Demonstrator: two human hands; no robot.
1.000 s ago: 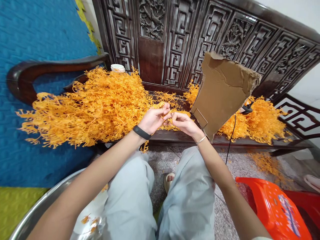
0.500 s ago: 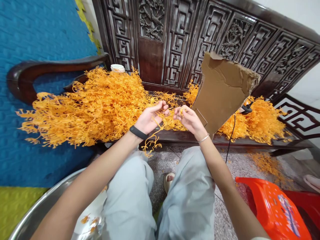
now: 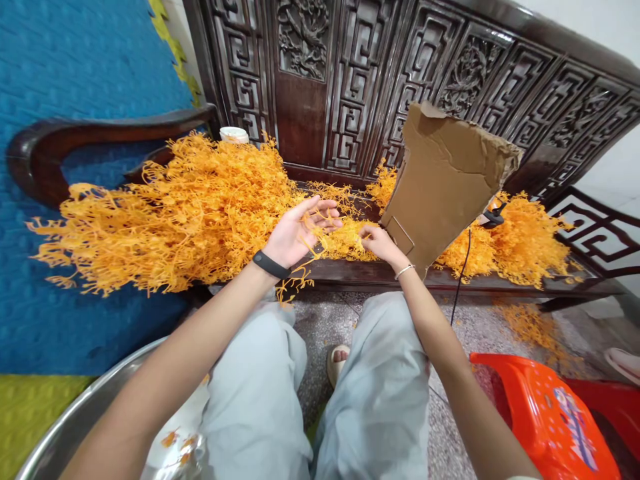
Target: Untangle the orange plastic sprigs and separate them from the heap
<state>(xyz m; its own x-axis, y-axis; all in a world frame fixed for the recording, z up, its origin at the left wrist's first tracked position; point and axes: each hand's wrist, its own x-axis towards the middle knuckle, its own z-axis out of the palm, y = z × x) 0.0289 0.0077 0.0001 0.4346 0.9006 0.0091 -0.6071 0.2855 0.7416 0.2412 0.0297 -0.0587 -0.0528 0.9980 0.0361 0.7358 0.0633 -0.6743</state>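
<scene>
My left hand (image 3: 295, 233), with a black band at the wrist, is turned palm up, its fingers loosely spread. A thin branched orange strand (image 3: 315, 250) lies across that palm and hangs below it. To the right, my right hand (image 3: 379, 241) has its fingers curled together at the edge of the small orange pile (image 3: 345, 241) on the dark wooden bench; what is between the fingertips is too small to tell. A large heap of orange branched pieces (image 3: 200, 213) rises left of my left hand.
A cardboard piece (image 3: 440, 180) stands upright on the bench, with another orange heap (image 3: 530, 243) and a black cable (image 3: 463, 273) beyond it. A metal basin (image 3: 65, 420) is at lower left, a red plastic stool (image 3: 545, 413) at lower right. A white cup (image 3: 234, 135) stands behind the large heap.
My right hand has moved away from my left hand, down to the small pile, and turned palm down. My left hand has shifted slightly left and its fingers have spread.
</scene>
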